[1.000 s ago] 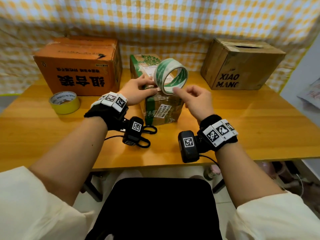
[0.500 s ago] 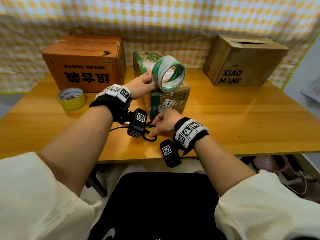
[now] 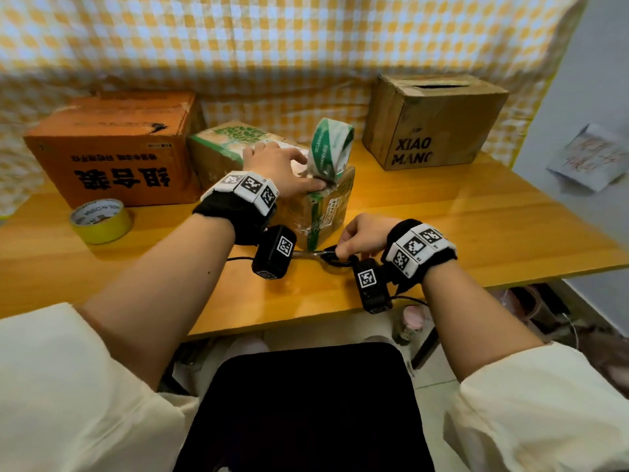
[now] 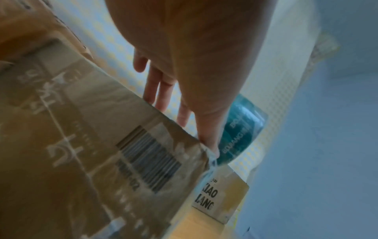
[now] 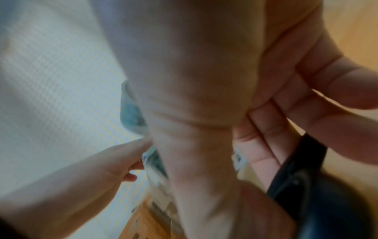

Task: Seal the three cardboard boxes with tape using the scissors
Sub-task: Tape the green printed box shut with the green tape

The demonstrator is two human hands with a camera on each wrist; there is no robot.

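Note:
The small middle box (image 3: 235, 148) with green tape stands between an orange box (image 3: 112, 148) and a brown XIAO MANG box (image 3: 432, 120). A green-and-white tape roll (image 3: 332, 148) stands on edge on the middle box's near right corner. My left hand (image 3: 289, 172) lies flat on that box top, its thumb pressing the tape strip onto the corner beside the roll (image 4: 243, 129). On the table in front of the box, my right hand (image 3: 357, 236) curls round the black handles of the scissors (image 3: 332, 257), also seen in the right wrist view (image 5: 296, 186).
A yellow tape roll (image 3: 100, 219) lies on the wooden table (image 3: 459, 226) in front of the orange box. A checked cloth hangs behind the boxes. The table's front edge is just under my wrists, and papers lie off the table's right end.
My right hand left the tape roll, dropped to the table and took the scissors handles. My left hand lowered the roll onto the middle box and now presses the tape down.

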